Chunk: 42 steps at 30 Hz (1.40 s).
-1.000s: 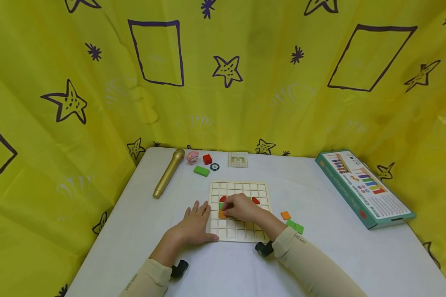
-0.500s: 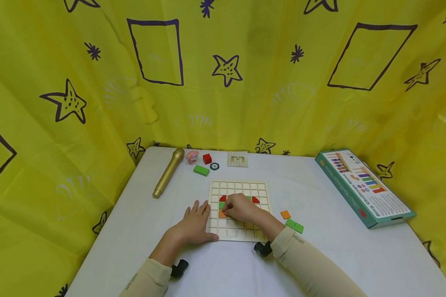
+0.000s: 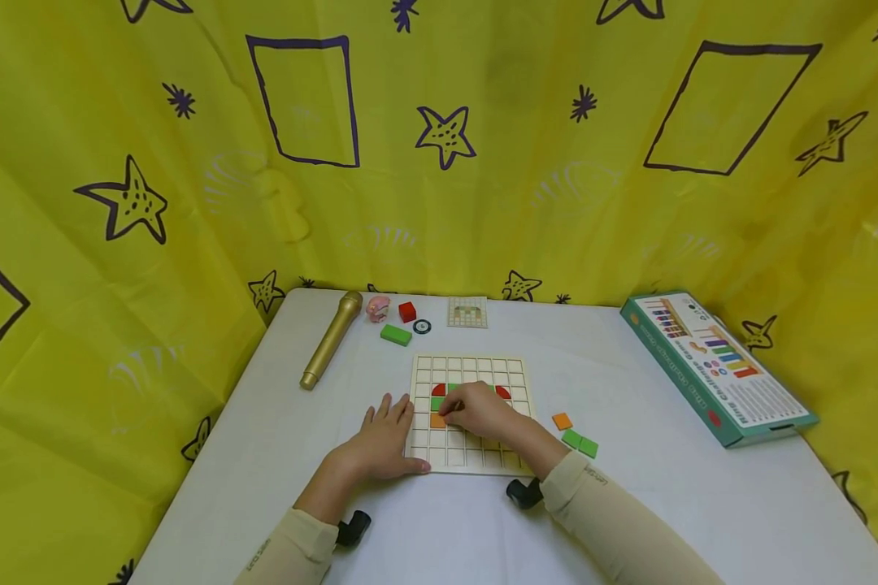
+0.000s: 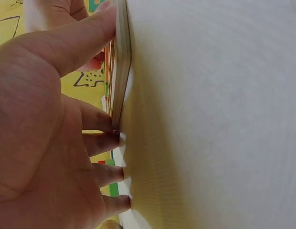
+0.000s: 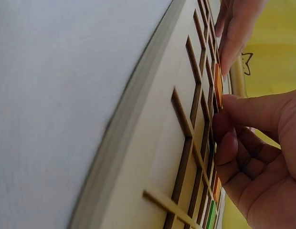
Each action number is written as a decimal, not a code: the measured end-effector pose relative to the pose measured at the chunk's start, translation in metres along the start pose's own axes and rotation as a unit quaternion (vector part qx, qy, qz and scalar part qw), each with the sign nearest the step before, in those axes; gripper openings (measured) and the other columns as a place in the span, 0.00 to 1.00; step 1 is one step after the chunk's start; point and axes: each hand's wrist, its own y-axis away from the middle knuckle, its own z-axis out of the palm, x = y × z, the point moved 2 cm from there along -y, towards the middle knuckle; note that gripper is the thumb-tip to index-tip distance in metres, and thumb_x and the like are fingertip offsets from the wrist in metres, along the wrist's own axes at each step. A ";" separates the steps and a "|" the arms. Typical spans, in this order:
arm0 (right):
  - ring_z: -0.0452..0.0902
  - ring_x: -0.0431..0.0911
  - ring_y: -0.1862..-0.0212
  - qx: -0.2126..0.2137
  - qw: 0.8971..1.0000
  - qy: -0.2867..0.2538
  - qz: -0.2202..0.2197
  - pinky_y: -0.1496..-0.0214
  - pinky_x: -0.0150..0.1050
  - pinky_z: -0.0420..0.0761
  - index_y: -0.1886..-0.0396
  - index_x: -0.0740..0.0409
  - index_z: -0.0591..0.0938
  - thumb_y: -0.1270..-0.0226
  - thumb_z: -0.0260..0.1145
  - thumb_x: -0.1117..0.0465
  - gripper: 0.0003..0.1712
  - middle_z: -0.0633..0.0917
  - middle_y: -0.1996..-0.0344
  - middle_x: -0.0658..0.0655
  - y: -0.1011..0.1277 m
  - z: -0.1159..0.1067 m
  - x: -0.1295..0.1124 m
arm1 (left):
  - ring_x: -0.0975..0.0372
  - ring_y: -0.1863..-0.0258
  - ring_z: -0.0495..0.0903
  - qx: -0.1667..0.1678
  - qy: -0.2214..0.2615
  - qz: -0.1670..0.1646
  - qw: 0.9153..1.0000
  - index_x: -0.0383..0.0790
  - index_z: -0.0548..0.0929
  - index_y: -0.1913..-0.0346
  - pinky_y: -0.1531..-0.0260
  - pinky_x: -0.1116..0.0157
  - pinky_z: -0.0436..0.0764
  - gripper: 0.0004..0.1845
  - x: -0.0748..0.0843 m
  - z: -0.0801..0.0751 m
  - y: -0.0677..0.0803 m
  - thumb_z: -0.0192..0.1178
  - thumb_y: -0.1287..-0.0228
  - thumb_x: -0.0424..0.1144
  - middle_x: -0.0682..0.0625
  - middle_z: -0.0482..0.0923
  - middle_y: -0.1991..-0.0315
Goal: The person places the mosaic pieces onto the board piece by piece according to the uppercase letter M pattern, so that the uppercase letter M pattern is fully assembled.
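A square wooden grid board [image 3: 420,363] lies on the white table. Set into it are red rounded tiles [image 3: 502,393], a green tile [image 3: 437,404] and an orange square tile [image 3: 437,421]; my right hand hides others. At the orange tile's right edge, my right hand [image 3: 479,409] pinches with thumb and curled fingers; the right wrist view has the thumb tip against this orange tile [image 5: 218,87]. My left hand [image 3: 382,443] rests at the board's near left corner, fingers spread along the left side. Its thumb touches the front edge of the board [image 4: 121,71].
Right of the board lie a loose orange tile [image 3: 562,422] and two green tiles [image 3: 580,444]. Behind are a gold microphone [image 3: 332,341], pink toy [image 3: 377,309], red cube [image 3: 407,312], green block [image 3: 396,335], round chip [image 3: 422,327] and pattern card [image 3: 467,313]. A game box [image 3: 717,370] stands right.
My right hand has shifted very slightly to the right, baring a bit more of the green tiles. The left hand and board stay put.
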 end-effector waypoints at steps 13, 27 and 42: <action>0.77 0.41 0.62 0.042 0.999 -0.011 0.020 0.56 0.41 0.80 0.63 0.52 0.89 0.33 0.70 0.63 0.03 0.86 0.65 0.44 0.016 -0.018 0.012 | 0.40 0.22 0.42 -0.004 0.004 -0.009 1.000 0.31 0.57 0.22 0.28 0.39 0.49 0.59 0.001 -0.001 0.000 0.68 0.45 0.67 0.39 0.50 0.21; 0.75 0.42 0.65 0.070 0.997 -0.006 0.038 0.60 0.40 0.77 0.64 0.52 0.89 0.34 0.71 0.64 0.03 0.85 0.67 0.45 0.036 -0.033 0.027 | 0.40 0.22 0.43 0.000 0.001 -0.009 1.000 0.30 0.57 0.23 0.28 0.40 0.49 0.59 0.002 0.000 0.001 0.68 0.46 0.67 0.39 0.51 0.21; 0.74 0.43 0.67 0.082 0.993 -0.013 0.084 0.65 0.38 0.77 0.62 0.56 0.89 0.34 0.71 0.64 0.03 0.84 0.66 0.47 0.064 -0.050 0.045 | 0.40 0.22 0.43 0.002 0.009 -0.007 1.000 0.29 0.57 0.23 0.28 0.40 0.49 0.59 0.002 0.000 0.001 0.68 0.45 0.66 0.38 0.51 0.21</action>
